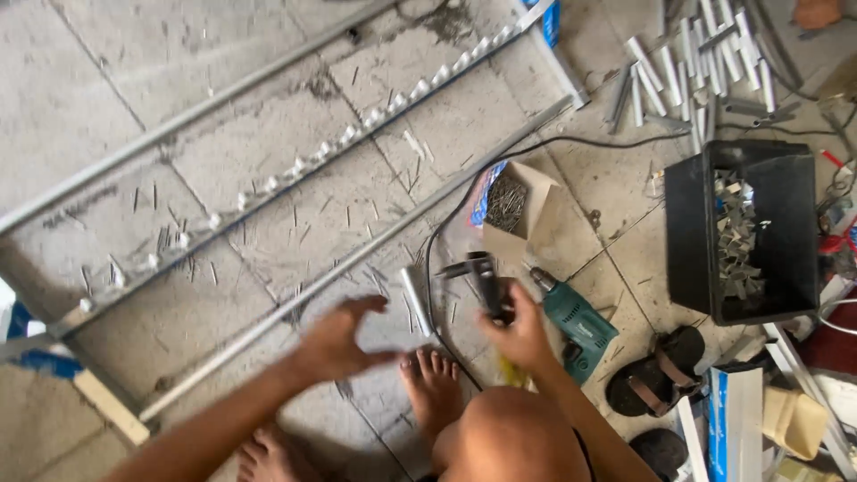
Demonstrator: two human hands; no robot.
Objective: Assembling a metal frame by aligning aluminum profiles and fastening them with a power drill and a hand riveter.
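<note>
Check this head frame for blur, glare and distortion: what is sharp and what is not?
Head view: the left hand is smeared by motion blur, its fingers indistinct; the right hand, gripping a dark hand tool, is slightly soft. The green drill and black bin read sharp. Light is even and diffuse, with no glare. Wide-lens distortion bends the metal rails.
</note>
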